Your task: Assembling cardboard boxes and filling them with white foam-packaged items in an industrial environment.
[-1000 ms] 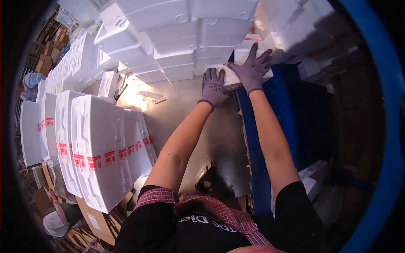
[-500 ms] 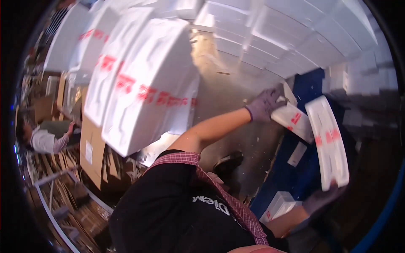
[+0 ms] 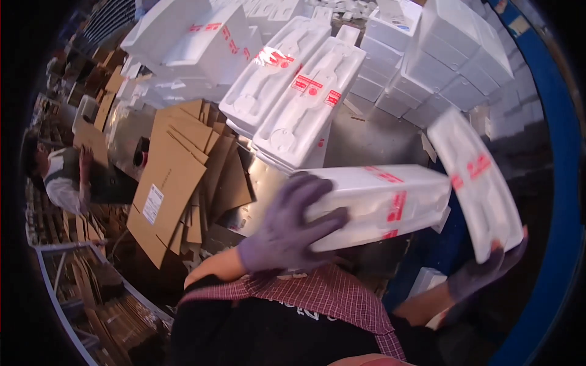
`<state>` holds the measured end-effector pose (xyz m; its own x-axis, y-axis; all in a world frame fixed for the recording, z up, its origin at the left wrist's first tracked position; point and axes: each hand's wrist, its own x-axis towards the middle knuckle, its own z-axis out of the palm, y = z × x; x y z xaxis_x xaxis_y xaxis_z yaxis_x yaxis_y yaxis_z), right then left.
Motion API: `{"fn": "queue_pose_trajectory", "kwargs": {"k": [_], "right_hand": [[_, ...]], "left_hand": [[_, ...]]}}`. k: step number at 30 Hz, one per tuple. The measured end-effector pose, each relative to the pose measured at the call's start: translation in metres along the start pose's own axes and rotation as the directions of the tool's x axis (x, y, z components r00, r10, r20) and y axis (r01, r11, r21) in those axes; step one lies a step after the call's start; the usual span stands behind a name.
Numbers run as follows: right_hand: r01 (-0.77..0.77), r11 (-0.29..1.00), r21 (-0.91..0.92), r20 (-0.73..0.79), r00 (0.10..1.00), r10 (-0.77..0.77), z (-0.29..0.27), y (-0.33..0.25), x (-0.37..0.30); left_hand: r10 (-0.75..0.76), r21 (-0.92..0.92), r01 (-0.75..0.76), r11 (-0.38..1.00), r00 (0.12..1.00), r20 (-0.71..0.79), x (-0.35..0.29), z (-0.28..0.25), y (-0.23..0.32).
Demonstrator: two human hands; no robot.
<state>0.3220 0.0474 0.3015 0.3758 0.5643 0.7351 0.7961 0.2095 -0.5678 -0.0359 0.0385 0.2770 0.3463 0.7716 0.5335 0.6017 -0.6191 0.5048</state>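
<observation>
My left hand (image 3: 290,222), in a purple-grey glove, is closed on the left end of a long white foam box (image 3: 378,183) with red printed tape. The box lies level in front of my apron. My right hand (image 3: 488,271), gloved the same way, grips the lower end of a second long foam box (image 3: 482,189), which is tilted and has similar red marks. The two boxes meet or overlap at the first one's right end; I cannot tell whether they touch.
Two taped foam boxes (image 3: 311,97) sit beyond my left hand. Flattened cardboard sheets (image 3: 168,177) lean at the left. White foam boxes (image 3: 452,55) stand stacked at the back. A blue surface (image 3: 400,305) lies at lower right. Another person (image 3: 64,183) stands far left.
My left hand has come back toward my body, bringing a foam box leftward from the blue surface. The right hand keeps its box, slightly shifted. The view has turned, showing more cardboard.
</observation>
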Motion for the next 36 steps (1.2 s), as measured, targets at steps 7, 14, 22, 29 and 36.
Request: {"fn": "queue_pose_trajectory", "kwargs": {"k": [7,14,22,29,36], "right_hand": [[0.211,0.916,0.341,-0.236,0.962,-0.133,0.099,-0.118,0.017],[-0.04,0.958,0.283,0.403,0.912,-0.081,0.155,-0.221,-0.124],[-0.738,0.106,0.666,0.71,0.671,0.214,0.244,-0.063,-0.09],[-0.686,0.315,0.656,0.72,0.694,0.013,0.26,-0.114,-0.103],[-0.878,0.144,0.456,0.859,0.476,0.189,0.287,-0.118,-0.087]], "left_hand": [[-0.063,0.377,0.355,0.856,0.794,-0.604,-0.045,-0.131,-0.012],[-0.187,0.296,0.483,0.824,0.725,-0.662,0.032,-0.108,-0.081],[-0.276,0.493,0.395,0.775,0.914,-0.299,0.058,-0.113,-0.095],[-0.482,-0.626,0.219,0.749,0.828,-0.287,0.006,-0.099,-0.341],[0.228,0.665,-0.165,0.729,0.974,-0.008,-0.041,-0.073,-0.43]]}}
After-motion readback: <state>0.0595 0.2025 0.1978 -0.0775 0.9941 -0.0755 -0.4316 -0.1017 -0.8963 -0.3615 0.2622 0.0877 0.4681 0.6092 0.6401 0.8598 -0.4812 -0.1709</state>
